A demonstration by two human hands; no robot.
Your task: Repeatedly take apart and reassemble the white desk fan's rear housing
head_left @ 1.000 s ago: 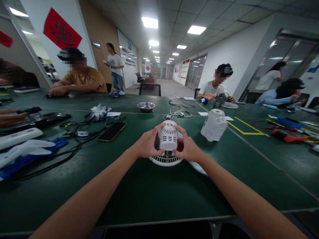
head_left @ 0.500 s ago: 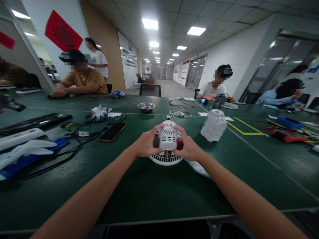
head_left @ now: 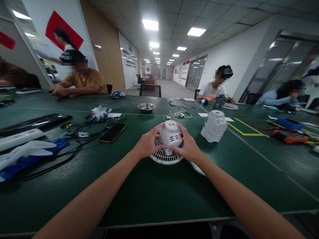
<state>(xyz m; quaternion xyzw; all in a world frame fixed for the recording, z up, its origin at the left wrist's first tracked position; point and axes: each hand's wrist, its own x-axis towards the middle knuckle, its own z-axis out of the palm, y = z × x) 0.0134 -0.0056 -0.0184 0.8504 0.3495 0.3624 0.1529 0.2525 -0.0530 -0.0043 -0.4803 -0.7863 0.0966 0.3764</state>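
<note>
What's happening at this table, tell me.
A person's left hand and right hand grip a white vented housing from both sides, over a round white grille on the green table. A larger white casing stands to the right, and a phone lies to the left. Across the table, other people sit, one of them beside another round grille.
</note>
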